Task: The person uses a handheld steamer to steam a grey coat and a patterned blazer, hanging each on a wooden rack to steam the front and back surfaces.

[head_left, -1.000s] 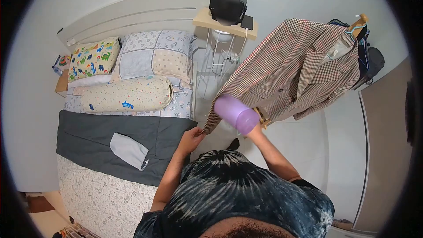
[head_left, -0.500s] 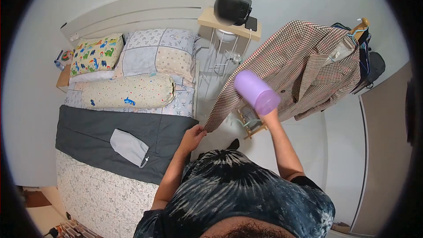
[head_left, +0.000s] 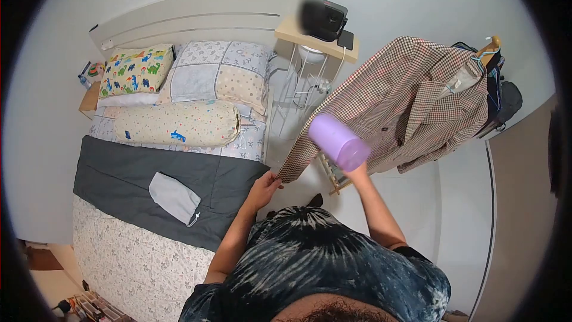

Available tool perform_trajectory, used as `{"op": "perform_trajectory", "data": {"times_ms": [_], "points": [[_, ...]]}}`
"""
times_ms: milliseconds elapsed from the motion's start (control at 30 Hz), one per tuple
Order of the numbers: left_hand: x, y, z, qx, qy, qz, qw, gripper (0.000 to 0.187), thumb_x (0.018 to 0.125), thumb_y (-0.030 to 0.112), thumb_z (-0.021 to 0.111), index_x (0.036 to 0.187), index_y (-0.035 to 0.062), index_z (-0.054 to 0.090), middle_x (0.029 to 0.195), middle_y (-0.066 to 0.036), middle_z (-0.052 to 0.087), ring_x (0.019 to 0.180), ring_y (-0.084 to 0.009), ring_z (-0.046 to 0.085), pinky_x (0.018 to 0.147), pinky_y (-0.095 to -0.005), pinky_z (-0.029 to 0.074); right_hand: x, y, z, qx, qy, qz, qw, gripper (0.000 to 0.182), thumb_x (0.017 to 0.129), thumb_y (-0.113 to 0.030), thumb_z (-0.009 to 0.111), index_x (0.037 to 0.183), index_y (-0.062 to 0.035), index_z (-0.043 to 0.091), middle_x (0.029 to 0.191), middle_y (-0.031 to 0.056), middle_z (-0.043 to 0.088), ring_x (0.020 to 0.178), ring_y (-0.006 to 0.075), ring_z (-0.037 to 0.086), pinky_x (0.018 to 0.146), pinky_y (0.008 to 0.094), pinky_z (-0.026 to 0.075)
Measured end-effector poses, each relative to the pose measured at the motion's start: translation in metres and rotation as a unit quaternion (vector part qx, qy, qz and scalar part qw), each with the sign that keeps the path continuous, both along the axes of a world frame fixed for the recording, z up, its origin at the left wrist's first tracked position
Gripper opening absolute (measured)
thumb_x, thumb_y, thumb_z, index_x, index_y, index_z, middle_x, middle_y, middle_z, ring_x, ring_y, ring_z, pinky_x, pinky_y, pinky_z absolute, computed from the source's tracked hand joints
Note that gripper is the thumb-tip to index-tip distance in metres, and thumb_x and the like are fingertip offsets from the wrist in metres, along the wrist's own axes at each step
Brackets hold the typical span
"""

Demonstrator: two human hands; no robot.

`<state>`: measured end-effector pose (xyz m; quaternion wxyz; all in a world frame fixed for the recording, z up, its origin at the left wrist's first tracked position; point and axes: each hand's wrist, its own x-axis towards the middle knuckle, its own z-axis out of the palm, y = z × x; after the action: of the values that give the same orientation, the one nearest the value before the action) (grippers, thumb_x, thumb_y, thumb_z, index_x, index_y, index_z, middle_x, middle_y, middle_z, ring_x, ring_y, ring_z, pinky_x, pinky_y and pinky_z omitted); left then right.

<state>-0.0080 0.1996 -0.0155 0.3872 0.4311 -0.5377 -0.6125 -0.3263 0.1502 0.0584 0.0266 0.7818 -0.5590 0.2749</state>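
A checked jacket hangs from a wooden hanger at the right, one sleeve drawn out toward the lower left. My left hand pinches the cuff end of that sleeve. In my right hand is a light purple cylindrical device, held over the stretched sleeve. Its lower end hides part of my fingers. Whether the device touches the fabric I cannot tell.
At the left is a bed with a dark grey blanket, a grey drawstring pouch, a bolster and pillows. A small wooden table holds black devices. A dark bag hangs behind the jacket.
The purple device and my right hand have moved slightly down and left along the sleeve. My left hand still grips the cuff. The camera view has shifted a little.
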Motion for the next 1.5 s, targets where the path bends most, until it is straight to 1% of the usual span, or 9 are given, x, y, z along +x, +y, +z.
{"op": "perform_trajectory", "data": {"times_ms": [433, 533, 600, 800, 933, 1233, 1333, 1400, 1500], "points": [[0.003, -0.005, -0.013, 0.001, -0.032, -0.004, 0.999, 0.011, 0.098, 0.012, 0.051, 0.098, 0.0012, 0.052, 0.091, -0.005, 0.062, 0.088, -0.0146, 0.064, 0.079, -0.028, 0.048, 0.048, 0.047, -0.017, 0.182, -0.096, 0.014, 0.979, 0.037, 0.083, -0.026, 0.067, 0.114, -0.0065, 0.064, 0.107, 0.014, 0.067, 0.101, 0.031, 0.063, 0.084, 0.0403, 0.05], [0.005, -0.01, -0.019, 0.017, -0.017, 0.008, 1.0, 0.011, 0.098, 0.011, 0.05, 0.098, 0.0003, 0.052, 0.092, -0.006, 0.063, 0.087, -0.0144, 0.063, 0.079, -0.0282, 0.048, 0.003, 0.025, -0.035, 0.082, -0.145, 0.001, 0.986, 0.038, 0.082, -0.025, 0.068, 0.114, -0.006, 0.064, 0.11, 0.0145, 0.066, 0.105, 0.0317, 0.062, 0.089, 0.0431, 0.048], [0.005, -0.014, -0.031, 0.015, -0.026, 0.033, 0.999, 0.016, 0.095, 0.016, 0.054, 0.094, -0.0006, 0.054, 0.089, -0.01, 0.07, 0.083, -0.0172, 0.065, 0.077, -0.0307, 0.049, -0.036, 0.009, -0.046, -0.079, 0.101, -0.077, 0.989, 0.04, 0.08, -0.024, 0.068, 0.115, -0.0057, 0.063, 0.114, 0.0159, 0.064, 0.11, 0.0337, 0.058, 0.094, 0.0462, 0.045], [-0.003, -0.031, -0.021, -0.013, -0.163, -0.033, 0.986, 0.018, 0.095, 0.015, 0.056, 0.101, -0.0022, 0.055, 0.09, -0.006, 0.065, 0.088, -0.0146, 0.06, 0.082, -0.0292, 0.048, -0.108, 0.012, -0.005, -0.144, 0.039, -0.24, 0.959, 0.036, 0.086, -0.02, 0.068, 0.118, -0.004, 0.061, 0.114, 0.0157, 0.064, 0.108, 0.0342, 0.06, 0.089, 0.0461, 0.048], [-0.029, -0.081, -0.051, -0.076, -0.161, -0.131, 0.975, 0.063, 0.086, 0.027, 0.07, 0.133, -0.0049, 0.043, 0.126, -0.024, 0.058, 0.118, -0.0301, 0.056, 0.099, -0.0354, 0.043, -0.128, 0.041, -0.001, -0.184, -0.033, -0.283, 0.941, 0.033, 0.088, -0.018, 0.068, 0.116, -0.0024, 0.061, 0.107, 0.0157, 0.066, 0.101, 0.0329, 0.063, 0.086, 0.0434, 0.05], [-0.208, -0.239, 0.183, -0.283, -0.07, -0.129, 0.948, 0.107, 0.077, 0.038, 0.08, 0.148, -0.007, 0.014, 0.154, -0.027, 0.023, 0.144, -0.0316, 0.025, 0.117, -0.0396, 0.021, -0.15, 0.08, -0.021, -0.211, -0.024, -0.311, 0.926, 0.038, 0.076, -0.012, 0.068, 0.114, -0.0066, 0.064, 0.113, 0.0137, 0.065, 0.108, 0.0338, 0.06, 0.091, 0.0459, 0.047], [-0.251, -0.278, 0.224, -0.38, -0.013, -0.08, 0.922, 0.096, 0.08, 0.034, 0.078, 0.146, -0.0068, 0.022, 0.141, -0.023, 0.044, 0.13, -0.0278, 0.045, 0.109, -0.0362, 0.035, -0.162, 0.09, -0.029, -0.169, -0.053, -0.309, 0.934, 0.038, 0.077, -0.012, 0.067, 0.114, -0.0065, 0.064, 0.114, 0.0137, 0.065, 0.108, 0.0326, 0.06, 0.091, 0.0448, 0.048], [-0.262, -0.29, 0.251, -0.222, 0.065, -0.164, 0.959, 0.074, 0.085, 0.028, 0.075, 0.138, -0.0069, 0.038, 0.11, -0.013, 0.062, 0.101, -0.018, 0.059, 0.091, -0.0296, 0.046, -0.171, 0.095, -0.035, -0.162, -0.076, -0.315, 0.932, 0.037, 0.078, -0.013, 0.067, 0.114, -0.0064, 0.064, 0.114, 0.0136, 0.065, 0.108, 0.0321, 0.061, 0.091, 0.0443, 0.048], [-0.277, -0.318, 0.24, -0.289, -0.016, -0.125, 0.949, 0.037, 0.091, 0.024, 0.069, 0.113, -0.0024, 0.056, 0.085, -0.003, 0.06, 0.079, -0.009, 0.053, 0.072, -0.0248, 0.044, -0.188, 0.103, -0.042, -0.164, -0.048, -0.328, 0.929, 0.035, 0.08, -0.014, 0.066, 0.114, -0.0062, 0.064, 0.115, 0.0138, 0.065, 0.109, 0.0315, 0.061, 0.091, 0.0438, 0.048]]}}
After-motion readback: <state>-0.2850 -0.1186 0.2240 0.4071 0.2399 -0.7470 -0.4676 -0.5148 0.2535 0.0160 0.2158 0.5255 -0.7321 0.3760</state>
